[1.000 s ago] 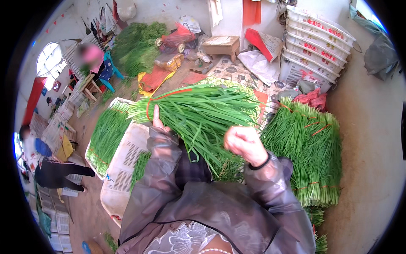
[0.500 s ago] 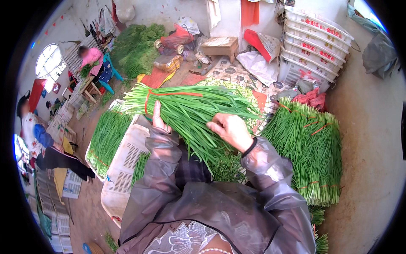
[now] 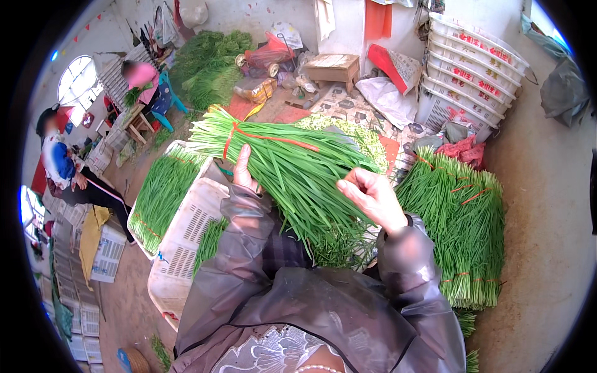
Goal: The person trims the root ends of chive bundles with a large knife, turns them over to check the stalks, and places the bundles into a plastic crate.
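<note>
A large bundle of garlic chives [image 3: 289, 155] lies across in front of me, pale stem ends to the left and green leaves fanning right. A red band [image 3: 230, 140] rings it near the stems, and a strip of red trails along the leaves. My left hand [image 3: 246, 171] grips the bundle from its near side, thumb up by the band, the other fingers hidden beneath. Over the leaf ends, my right hand [image 3: 371, 198] is closed with thumb and fingers pinched together; what they hold, if anything, does not show.
White crates [image 3: 186, 230] with chives stand at the left. Banded chive bundles [image 3: 460, 230] are stacked at the right, below stacked white baskets [image 3: 472, 68]. A low wooden stool [image 3: 333, 67] and a chive heap [image 3: 211, 68] lie ahead. Two people [image 3: 142, 81] are at the left.
My right hand has moved right and slightly down along the leaves, its fingers drawn closer together. The bundle has shifted slightly right in view. The standing person at the left has changed posture.
</note>
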### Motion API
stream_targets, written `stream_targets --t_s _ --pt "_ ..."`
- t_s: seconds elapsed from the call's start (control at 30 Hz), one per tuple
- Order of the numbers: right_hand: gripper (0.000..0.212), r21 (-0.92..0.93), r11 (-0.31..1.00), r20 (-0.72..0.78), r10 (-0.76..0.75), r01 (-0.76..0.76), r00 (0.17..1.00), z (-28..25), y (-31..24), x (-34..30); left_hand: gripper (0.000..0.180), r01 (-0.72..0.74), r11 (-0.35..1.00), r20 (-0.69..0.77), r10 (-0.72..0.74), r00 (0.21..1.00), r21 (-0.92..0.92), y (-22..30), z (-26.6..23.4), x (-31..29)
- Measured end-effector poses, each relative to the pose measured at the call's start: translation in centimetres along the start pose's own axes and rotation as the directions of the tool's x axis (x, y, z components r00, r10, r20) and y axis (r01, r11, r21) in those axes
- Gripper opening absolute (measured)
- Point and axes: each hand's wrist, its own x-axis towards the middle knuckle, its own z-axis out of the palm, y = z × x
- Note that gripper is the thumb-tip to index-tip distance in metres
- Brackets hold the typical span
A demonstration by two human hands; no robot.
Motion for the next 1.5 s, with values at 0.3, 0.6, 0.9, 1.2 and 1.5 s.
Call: stream_targets --t_s 0.3,0.6,0.9,1.2,1.5 --pt "0.102 -0.702 0.653 -0.136 -0.514 0.284 0.847 5.3 -2.5 1.9 0.047 -0.092 0.985 0.043 0.087 0.995 0.147 -0.9 2.5 -1.6" --pt "0.073 0.087 0.973 -0.212 -0.191 0.213 0.958 3.2 5.2 3.4 0.078 -0.257 0.737 0.426 -0.046 0.903 0.626 -0.6 10.3 -3.5" --pt "0.057 0.650 0.759 0.169 -0.094 -0.039 0.981 2.1 6.0 3.0 0.090 -0.068 0.879 0.432 -0.163 0.887 0.471 -0.9 7.7 -2.8" --pt "0.076 0.158 0.987 0.276 -0.068 0.025 0.959 3.6 10.3 4.0 0.049 0.120 0.981 0.171 -0.146 0.974 0.155 -2.8 1.4 -1.2" --pt "0.064 -0.388 0.880 0.224 0.378 -0.274 0.898 -3.3 14.6 2.0 0.045 0.076 0.982 0.017 -0.080 0.997 0.171 -2.4 -7.9 -0.6"
